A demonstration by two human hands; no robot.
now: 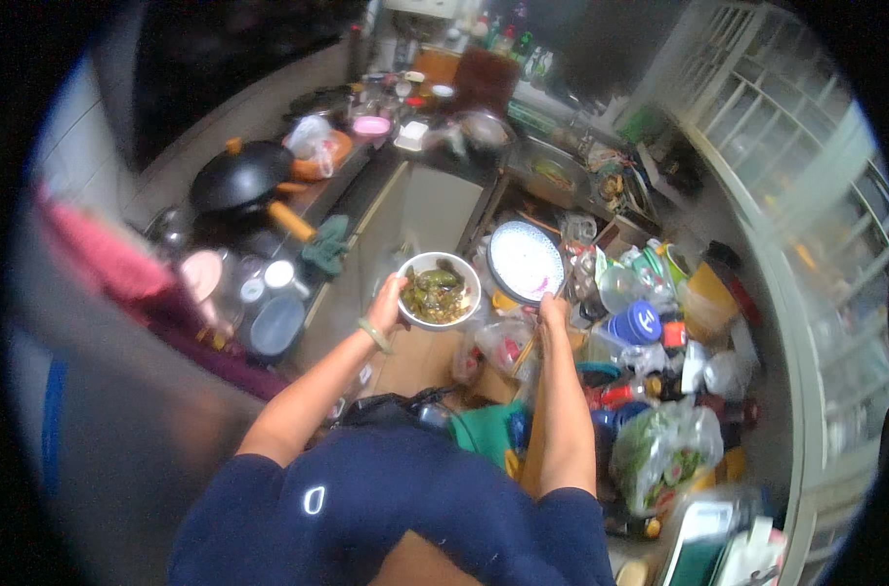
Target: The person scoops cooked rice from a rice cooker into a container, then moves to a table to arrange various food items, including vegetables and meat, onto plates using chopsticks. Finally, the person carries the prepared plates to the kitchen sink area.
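My left hand (388,302), with a pale bangle at its wrist, grips the left rim of a white bowl (476,293). Cooked green peppers (437,282) in dark sauce lie in the bowl. To the right, my right hand (554,310) holds a round plate or shallow dish (525,256) by its lower edge. Its face is pale and speckled, its rim dark, and glare hides part of the surface. The two dishes are apart, both held in the air over the floor.
At the left counter sit a black wok (243,176), a green cloth (329,245) and several lidded containers. Bags, a blue-lidded container (639,322) and a plastic bag of greens (668,454) crowd the right side. A sink or basin (551,172) lies ahead, right of a pale cabinet front (441,201).
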